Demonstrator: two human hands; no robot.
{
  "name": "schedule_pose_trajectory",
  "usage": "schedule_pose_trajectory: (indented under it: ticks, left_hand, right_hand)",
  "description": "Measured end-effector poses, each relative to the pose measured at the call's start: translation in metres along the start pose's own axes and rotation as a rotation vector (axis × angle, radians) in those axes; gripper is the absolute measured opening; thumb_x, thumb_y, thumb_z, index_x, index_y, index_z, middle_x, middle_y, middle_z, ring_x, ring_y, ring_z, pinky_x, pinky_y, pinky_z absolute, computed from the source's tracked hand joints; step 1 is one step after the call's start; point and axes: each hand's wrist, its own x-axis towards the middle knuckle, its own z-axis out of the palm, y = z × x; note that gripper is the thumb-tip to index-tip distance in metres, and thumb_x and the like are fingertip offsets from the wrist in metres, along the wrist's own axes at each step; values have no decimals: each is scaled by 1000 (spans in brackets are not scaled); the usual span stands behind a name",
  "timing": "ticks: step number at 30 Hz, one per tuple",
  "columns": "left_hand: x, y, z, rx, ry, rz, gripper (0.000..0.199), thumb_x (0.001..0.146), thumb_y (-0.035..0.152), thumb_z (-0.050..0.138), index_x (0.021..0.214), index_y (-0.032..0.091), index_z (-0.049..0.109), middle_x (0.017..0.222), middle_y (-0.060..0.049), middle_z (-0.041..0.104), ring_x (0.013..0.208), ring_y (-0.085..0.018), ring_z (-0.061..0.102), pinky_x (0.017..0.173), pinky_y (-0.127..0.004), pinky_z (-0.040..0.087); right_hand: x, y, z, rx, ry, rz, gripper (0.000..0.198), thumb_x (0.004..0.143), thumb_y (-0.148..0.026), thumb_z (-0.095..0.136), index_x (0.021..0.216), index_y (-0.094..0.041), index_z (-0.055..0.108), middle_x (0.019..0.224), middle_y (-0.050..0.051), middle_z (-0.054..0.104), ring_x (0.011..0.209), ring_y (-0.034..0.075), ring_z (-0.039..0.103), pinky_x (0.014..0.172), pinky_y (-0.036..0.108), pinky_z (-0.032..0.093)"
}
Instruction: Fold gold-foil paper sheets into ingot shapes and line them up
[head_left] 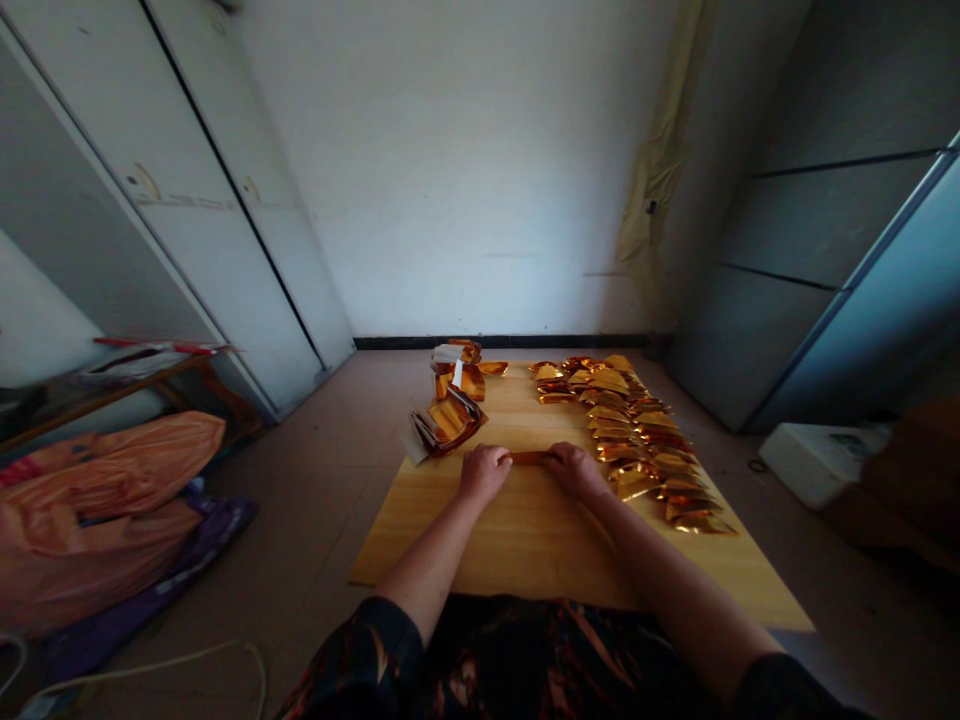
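Between my two hands, low over the wooden board point(517, 540), stretches a narrow strip of folded gold foil paper point(529, 458). My left hand point(485, 470) is closed on its left end, and my right hand point(576, 467) grips the right end. Just beyond my left hand lies a stack of gold foil sheets point(450, 420), with more loose sheets point(471, 380) behind it. To the right of my right hand, folded gold foil pieces point(607, 425) lie in overlapping rows. My fingertips are partly hidden by the hands.
Orange cloth point(112, 500) and a purple bag point(172, 570) lie on the floor at left, near a pale cable point(187, 655). A white cabinet point(217, 200) stands at left, a grey refrigerator-like cabinet point(810, 250) at right. A white box point(817, 465) sits by it.
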Motion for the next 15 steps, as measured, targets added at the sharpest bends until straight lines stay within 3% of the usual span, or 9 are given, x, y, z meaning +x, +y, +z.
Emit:
schedule_pose_trajectory:
  ticks: [5, 10, 15]
  left_hand:
    - [-1, -1, 3, -43, 13, -13, 25, 78, 18, 58, 100, 22, 70, 100, -2, 72, 96, -18, 62, 87, -31, 45]
    - [-15, -7, 0, -46, -13, 183, 14, 72, 21, 65, 83, 26, 73, 106, 0, 71, 101, -19, 60, 91, -34, 43]
    - [-21, -13, 0, -46, -12, 236, 15, 81, 27, 58, 81, 26, 73, 110, -1, 70, 103, -19, 60, 93, -36, 43]
  right_hand:
    - [-1, -1, 1, 4, -8, -27, 20, 85, -23, 52, 94, -21, 69, 95, 5, 69, 87, 15, 61, 76, 23, 43]
    - [-14, 2, -2, -63, -18, -243, 24, 80, -11, 51, 89, -21, 71, 96, 4, 69, 91, 15, 59, 83, 25, 42]
    - [-26, -4, -3, -195, -18, -272, 23, 86, -17, 49, 89, -23, 70, 99, 5, 67, 91, 17, 57, 82, 28, 41]
